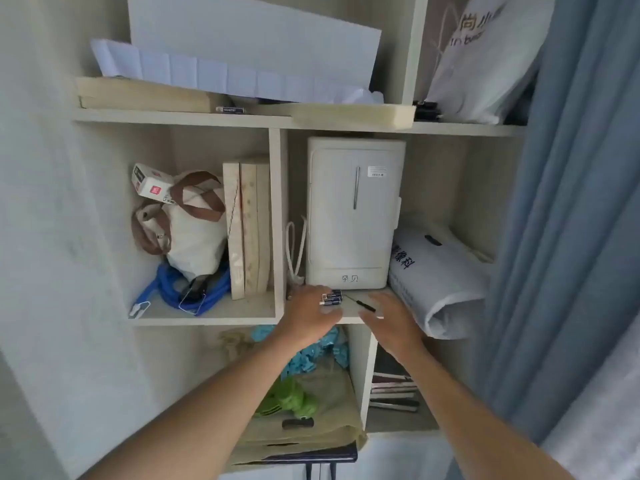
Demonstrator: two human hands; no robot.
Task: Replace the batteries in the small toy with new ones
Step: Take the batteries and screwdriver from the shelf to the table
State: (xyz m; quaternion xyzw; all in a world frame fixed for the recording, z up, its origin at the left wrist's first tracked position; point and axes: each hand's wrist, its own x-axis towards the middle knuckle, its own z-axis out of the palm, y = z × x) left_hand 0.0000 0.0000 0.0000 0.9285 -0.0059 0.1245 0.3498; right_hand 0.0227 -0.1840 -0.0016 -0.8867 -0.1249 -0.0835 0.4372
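Head camera looks at a pale shelf unit [242,320], where a white mini fridge [355,216] stands in the middle compartment. Just in front of the fridge's base, on the shelf board, lie the batteries [331,297], dark blue and side by side. Left hand [310,320] reaches in below the fridge, its fingertips touching the batteries; whether the fingers pinch them cannot be told. Right hand [389,322] hovers to the right of the batteries with fingers straight and loosely spread, holding nothing. A thin black screwdriver [362,304] lies on the board between the two hands, just in front of the fridge. The toy cannot be made out.
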